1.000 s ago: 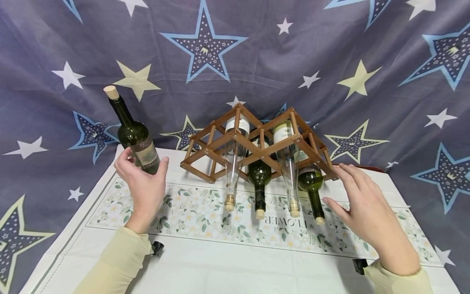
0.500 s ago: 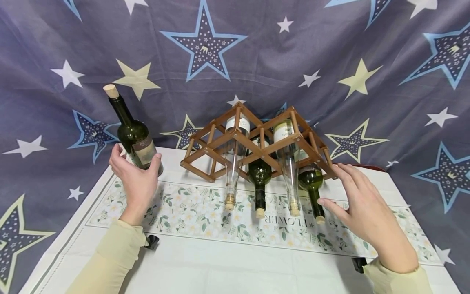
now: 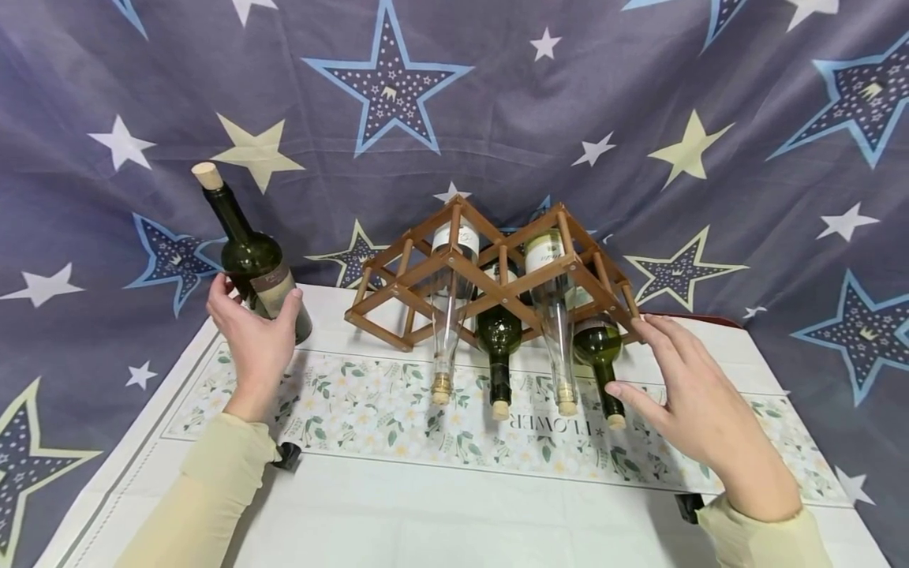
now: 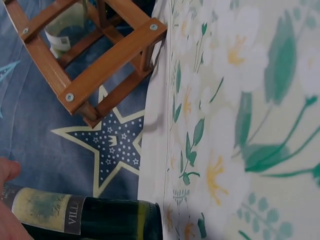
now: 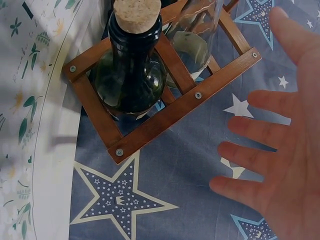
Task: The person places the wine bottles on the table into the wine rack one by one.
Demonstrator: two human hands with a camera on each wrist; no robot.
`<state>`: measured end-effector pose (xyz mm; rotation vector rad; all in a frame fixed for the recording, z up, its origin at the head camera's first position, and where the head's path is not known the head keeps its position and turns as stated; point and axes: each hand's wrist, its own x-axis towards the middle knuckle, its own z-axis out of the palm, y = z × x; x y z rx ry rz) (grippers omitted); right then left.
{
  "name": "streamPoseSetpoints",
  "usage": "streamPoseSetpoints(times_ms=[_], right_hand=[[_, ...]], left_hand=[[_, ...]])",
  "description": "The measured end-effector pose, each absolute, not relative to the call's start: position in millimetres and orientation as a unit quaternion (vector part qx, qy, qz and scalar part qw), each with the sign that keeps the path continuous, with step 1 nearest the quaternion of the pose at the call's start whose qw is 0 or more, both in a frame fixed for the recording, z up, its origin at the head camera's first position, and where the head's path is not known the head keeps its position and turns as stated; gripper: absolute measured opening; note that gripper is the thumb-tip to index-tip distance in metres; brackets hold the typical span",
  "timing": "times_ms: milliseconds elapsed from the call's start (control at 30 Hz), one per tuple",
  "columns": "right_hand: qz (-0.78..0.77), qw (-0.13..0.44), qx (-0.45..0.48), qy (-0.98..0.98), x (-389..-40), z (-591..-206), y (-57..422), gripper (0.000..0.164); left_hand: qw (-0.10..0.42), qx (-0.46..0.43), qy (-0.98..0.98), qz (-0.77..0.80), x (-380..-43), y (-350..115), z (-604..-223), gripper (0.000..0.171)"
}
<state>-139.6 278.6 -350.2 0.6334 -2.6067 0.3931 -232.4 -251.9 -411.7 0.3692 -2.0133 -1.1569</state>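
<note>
A dark green wine bottle (image 3: 248, 252) with a cork and a label stands at the table's left, its base on the white cloth in the left wrist view. My left hand (image 3: 252, 339) is spread loosely around its lower part, the thumb overlapping the label side and the fingers at the far side. A wooden wine rack (image 3: 504, 300) sits mid-table, with several corked bottles lying in it, necks toward me. My right hand (image 3: 699, 402) is beside the rack's right end, fingers extended, fingertips near the frame and thumb overlapping the neck of the rightmost green bottle (image 3: 600, 347).
White cloth covers the table (image 3: 454, 513), with a floral runner (image 3: 398, 426) across it. A star-patterned curtain (image 3: 497, 102) hangs right behind the rack. Clear glass bottles (image 3: 446, 315) stick out of the rack among green ones. A dark red edge (image 3: 710, 320) shows behind my right hand.
My left hand has shifted left and slightly up along the bottle, uncovering its base. The bottle itself has stayed in place. My right thumb has moved slightly left, over the green bottle's neck.
</note>
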Motion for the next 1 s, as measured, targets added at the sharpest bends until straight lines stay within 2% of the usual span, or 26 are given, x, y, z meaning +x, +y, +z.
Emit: streamPoseSetpoints(times_ms=[467,1000], right_hand=[[0.143,0.213,0.228,-0.939,-139.6,-350.8,277.8,0.089],[0.143,0.205,0.223,-0.942,-139.4,-351.4,278.5,0.088]], left_hand=[[0.359,0.166,-0.784,-0.478,-245.8,-259.5,-407.5,0.087],[0.329,0.188,-0.789,-0.484,-254.2,-262.9,-407.9,0.094]])
